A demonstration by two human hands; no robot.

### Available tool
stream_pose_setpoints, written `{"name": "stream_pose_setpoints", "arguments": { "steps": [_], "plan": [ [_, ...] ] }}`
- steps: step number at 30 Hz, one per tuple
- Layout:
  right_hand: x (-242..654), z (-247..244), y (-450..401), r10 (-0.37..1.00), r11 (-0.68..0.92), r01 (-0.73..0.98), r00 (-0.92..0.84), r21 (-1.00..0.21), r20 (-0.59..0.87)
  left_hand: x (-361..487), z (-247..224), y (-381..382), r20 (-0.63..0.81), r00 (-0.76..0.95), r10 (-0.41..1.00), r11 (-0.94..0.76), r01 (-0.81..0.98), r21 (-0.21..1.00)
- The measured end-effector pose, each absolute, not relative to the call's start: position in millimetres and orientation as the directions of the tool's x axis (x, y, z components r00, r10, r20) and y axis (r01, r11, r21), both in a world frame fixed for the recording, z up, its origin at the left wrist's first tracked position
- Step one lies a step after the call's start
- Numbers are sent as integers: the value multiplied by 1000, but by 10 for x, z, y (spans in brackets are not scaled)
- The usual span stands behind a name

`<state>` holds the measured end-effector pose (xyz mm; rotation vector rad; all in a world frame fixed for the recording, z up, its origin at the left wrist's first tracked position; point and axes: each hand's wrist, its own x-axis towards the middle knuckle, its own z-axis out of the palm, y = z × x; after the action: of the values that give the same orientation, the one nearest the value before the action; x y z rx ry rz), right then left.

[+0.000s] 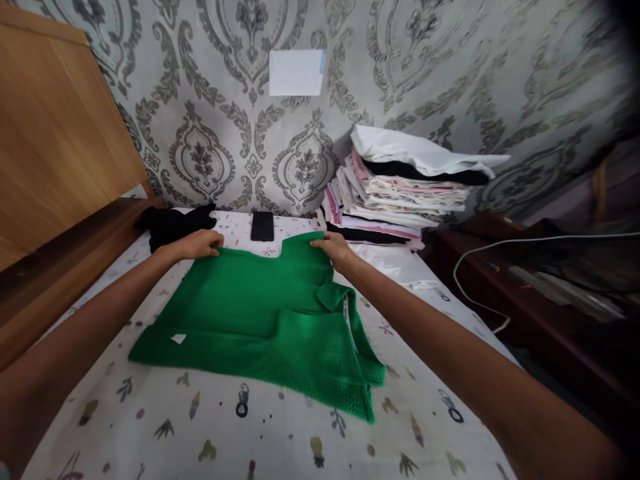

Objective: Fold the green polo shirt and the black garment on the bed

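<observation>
A green collared shirt (235,293) lies spread on a patterned white sheet (210,420), its near side partly folded over. Its collar opening faces right, and a small white tag shows near the lower left. My left hand (203,244) pinches the far left edge of the shirt. At the far right corner, by a sleeve, my right hand (334,249) grips the cloth between thumb and fingers. Both hands are closed on the fabric at the shirt's far edge.
A tall stack of folded clothes (400,193) stands at the back right against the wall. A black phone (263,226) and a crumpled black cloth (175,223) lie at the back. Wooden furniture (65,127) borders the left; a white cable (480,250) hangs at the right.
</observation>
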<state>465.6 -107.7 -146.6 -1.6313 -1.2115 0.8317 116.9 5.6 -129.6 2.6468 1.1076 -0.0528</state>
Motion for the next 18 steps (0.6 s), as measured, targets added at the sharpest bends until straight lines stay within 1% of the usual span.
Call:
{"name": "stream_pose_setpoints", "arguments": {
  "steps": [3,4,6,7,9,12,13,15,17,18],
  "plan": [
    [4612,-1308,-1438,971,-24,279,236,-960,44,1058,-1218,-186,-53,712,700,-695,697,175],
    [4607,-1272,-1587,977,22,279,198,-960,80,1012,-1209,-288,-17,714,699,-706,695,136],
    [4610,-1244,-1894,982,150,340,56,-928,179,915,-1222,-500,49,734,678,-735,676,41],
    [4615,-1255,-2039,976,211,395,-39,-894,213,867,-1243,-599,71,748,660,-750,662,-6],
    [4624,-1320,-2287,947,317,526,-213,-789,239,785,-1307,-761,94,772,629,-766,635,-99],
    [4621,-1462,-2509,892,449,686,-388,-573,233,700,-1423,-881,105,769,631,-745,638,-197],
    [4616,-1500,-2545,875,481,718,-426,-503,229,680,-1455,-890,108,762,639,-733,645,-216],
    [4603,-1540,-2583,853,521,752,-477,-403,213,648,-1493,-878,111,753,649,-719,655,-235],
    [4588,-1525,-2602,837,547,763,-511,-344,197,620,-1486,-856,109,758,643,-728,649,-219],
    [4580,-1500,-2613,829,558,763,-528,-325,185,606,-1466,-850,103,764,637,-741,643,-191]
  ]
}}
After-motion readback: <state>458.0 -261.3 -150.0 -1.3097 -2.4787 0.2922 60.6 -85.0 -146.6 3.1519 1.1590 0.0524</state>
